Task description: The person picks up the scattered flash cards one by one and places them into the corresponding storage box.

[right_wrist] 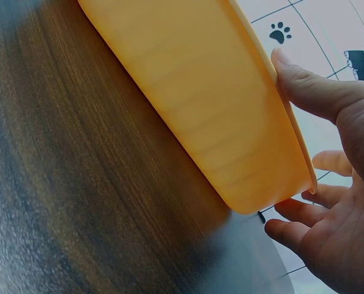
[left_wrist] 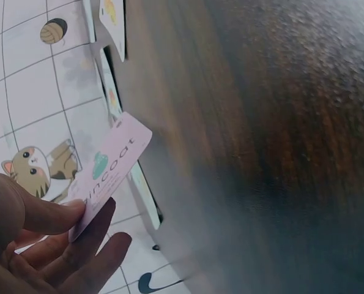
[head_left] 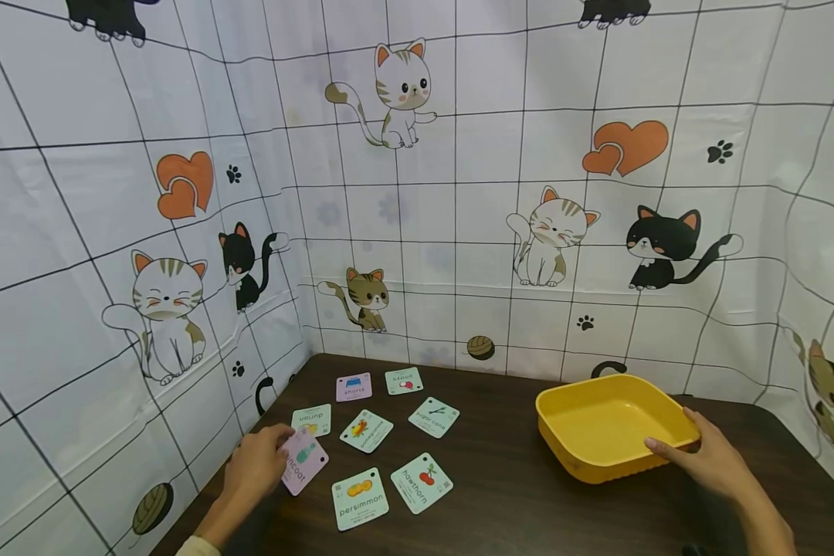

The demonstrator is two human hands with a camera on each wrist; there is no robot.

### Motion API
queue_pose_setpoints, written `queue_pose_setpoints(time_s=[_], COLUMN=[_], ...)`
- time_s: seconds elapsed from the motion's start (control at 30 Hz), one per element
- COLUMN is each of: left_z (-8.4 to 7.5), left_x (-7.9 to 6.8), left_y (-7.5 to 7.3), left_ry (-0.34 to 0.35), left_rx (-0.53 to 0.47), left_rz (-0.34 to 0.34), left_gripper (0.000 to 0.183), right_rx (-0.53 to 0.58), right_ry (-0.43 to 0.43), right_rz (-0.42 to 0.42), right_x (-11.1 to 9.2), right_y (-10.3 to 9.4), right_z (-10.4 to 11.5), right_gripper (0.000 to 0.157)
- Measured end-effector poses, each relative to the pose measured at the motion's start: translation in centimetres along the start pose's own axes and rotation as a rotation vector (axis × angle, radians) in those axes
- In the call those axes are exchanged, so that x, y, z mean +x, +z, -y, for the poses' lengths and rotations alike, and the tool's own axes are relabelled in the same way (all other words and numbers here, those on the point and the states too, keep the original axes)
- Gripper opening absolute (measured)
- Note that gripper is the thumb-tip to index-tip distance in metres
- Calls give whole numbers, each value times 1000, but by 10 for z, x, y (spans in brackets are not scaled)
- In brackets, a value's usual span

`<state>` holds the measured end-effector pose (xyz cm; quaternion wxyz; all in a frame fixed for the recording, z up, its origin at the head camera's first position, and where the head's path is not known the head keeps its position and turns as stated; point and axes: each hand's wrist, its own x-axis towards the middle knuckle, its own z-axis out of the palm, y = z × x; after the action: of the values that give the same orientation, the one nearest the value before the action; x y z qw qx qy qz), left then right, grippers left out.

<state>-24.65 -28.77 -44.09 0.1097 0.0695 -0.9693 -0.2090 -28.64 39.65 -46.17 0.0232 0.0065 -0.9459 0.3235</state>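
My left hand [head_left: 255, 465] pinches a lilac picture card [head_left: 307, 463] at its edge, thumb on the printed face. The letters "incoat" and a small green picture show on that card [left_wrist: 102, 168]; my thumb covers the start of the word. It is held tilted, close over the table's left side. On the right, my right hand [head_left: 719, 459] holds the corner of a yellow plastic basket [head_left: 575, 461]. In the right wrist view the thumb lies over the rim, and the other fingers are around the basket's [right_wrist: 194, 98] outer end.
Several cards lie face up on the dark table [head_left: 493, 463]: persimmon [head_left: 360, 516], hawthorn [head_left: 410, 494], sugar cane [head_left: 434, 421], a fruit card [head_left: 365, 440], durian [head_left: 323, 417], lilac shorts [head_left: 354, 393] and a green-edged card [head_left: 394, 384]. A cat-print curtain [head_left: 452, 232] hangs behind.
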Motion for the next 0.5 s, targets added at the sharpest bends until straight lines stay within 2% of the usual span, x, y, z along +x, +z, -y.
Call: queue_pose_setpoints(time_s=[0.17,0.5], left_z=[-4,-18], left_x=[1,3], left_y=[-3,-8], left_ry=[19,111], left_rx=[-9,-75], left_rz=[-21,-81], left_gripper=[33,33], right_rx=[-5,-4], right_ry=[20,20], right_rz=[12,13], right_x=[0,1], right_y=[-1,-1], right_z=[1,-1], right_gripper=[115,115])
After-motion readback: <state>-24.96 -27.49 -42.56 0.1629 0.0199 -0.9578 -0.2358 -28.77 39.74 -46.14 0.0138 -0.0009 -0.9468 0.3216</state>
